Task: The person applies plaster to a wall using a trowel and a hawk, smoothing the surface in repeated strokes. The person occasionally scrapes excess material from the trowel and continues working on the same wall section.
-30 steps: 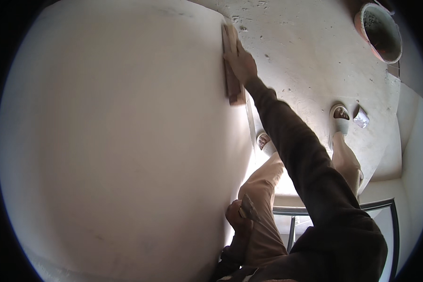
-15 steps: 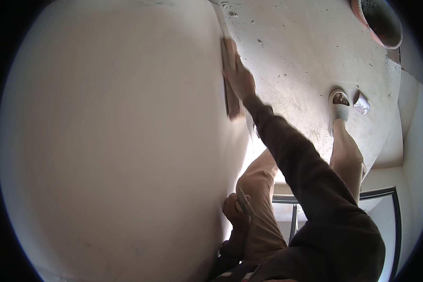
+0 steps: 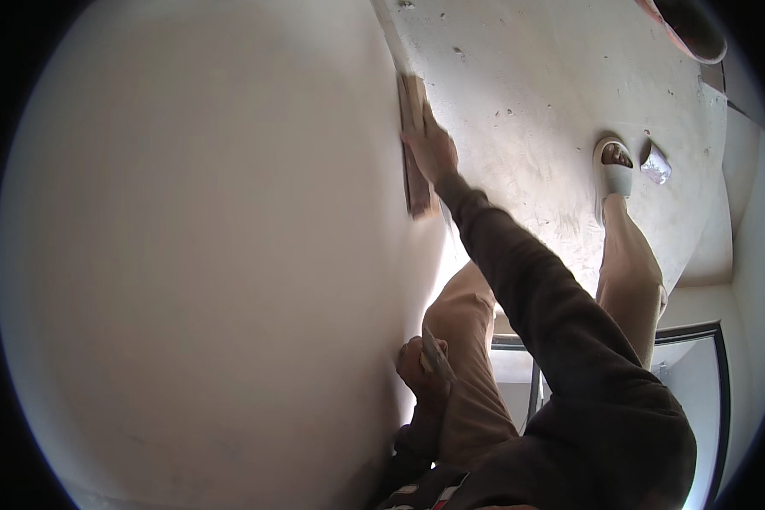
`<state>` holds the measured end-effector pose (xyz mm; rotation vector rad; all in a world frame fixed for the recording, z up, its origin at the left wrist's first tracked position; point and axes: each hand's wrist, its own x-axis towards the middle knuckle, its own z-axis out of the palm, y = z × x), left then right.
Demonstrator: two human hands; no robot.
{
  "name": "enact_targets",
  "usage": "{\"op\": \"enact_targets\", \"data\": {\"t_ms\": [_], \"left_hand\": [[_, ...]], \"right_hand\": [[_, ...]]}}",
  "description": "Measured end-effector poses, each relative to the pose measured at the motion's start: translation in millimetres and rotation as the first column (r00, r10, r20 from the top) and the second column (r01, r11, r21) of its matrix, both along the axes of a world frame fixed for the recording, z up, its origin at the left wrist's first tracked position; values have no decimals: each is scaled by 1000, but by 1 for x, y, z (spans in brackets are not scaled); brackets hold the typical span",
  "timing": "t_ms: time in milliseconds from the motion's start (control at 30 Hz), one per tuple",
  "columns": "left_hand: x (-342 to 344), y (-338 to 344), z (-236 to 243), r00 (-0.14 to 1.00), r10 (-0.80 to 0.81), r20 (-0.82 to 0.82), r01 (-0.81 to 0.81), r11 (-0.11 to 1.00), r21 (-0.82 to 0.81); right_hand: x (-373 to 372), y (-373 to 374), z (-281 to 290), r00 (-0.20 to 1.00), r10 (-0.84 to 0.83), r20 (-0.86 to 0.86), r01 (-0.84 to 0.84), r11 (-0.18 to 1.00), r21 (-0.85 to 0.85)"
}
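The broad pale wall (image 3: 212,255) fills the left half of the view. My right hand (image 3: 432,151) is closed on a long, narrow brown float (image 3: 418,191), its fingers stretched along the back. One long side of the float lies against the wall's edge, near where it meets the floor. Lower down, close to my thigh, my left hand (image 3: 418,367) grips a putty knife (image 3: 438,357) with its blade pointing away from the wall. The knife's handle is mostly hidden in my fist.
My foot in a pale slipper (image 3: 616,174) stands on the dusty floor (image 3: 535,161), beside a small silvery cup-like thing (image 3: 655,162). A reddish bucket (image 3: 693,30) stands at the upper right. Bits of debris dot the floor. A dark-framed opening (image 3: 718,382) shows at the lower right.
The view has shifted, so the bucket, slipper and cup-like thing sit higher in the picture. My right hand stays at the wall's edge with the float; both hands keep their tools.
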<state>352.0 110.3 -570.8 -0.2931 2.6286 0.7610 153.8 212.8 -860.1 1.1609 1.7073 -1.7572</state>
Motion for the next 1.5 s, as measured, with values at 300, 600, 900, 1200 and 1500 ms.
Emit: {"op": "enact_targets", "data": {"t_ms": [300, 600, 900, 1200, 1500], "left_hand": [[-4, 8, 7, 992, 93, 80, -92, 996, -8], [-5, 6, 2, 999, -43, -14, 43, 999, -4], [-8, 11, 15, 1000, -22, -13, 22, 1000, -10], [-12, 9, -19, 988, -154, 2, 154, 988, -23], [-2, 39, -32, 956, 170, 241, -163, 985, -49]], "right_hand": [[-6, 3, 64, 981, 34, -191, -34, 999, 8], [73, -28, 24, 998, -40, 40, 42, 998, -57], [-10, 10, 59, 987, -49, -156, 34, 995, -96], [137, -4, -21, 987, -37, 158, 59, 989, -134], [146, 101, -7, 968, -172, 183, 176, 984, -8]]}}
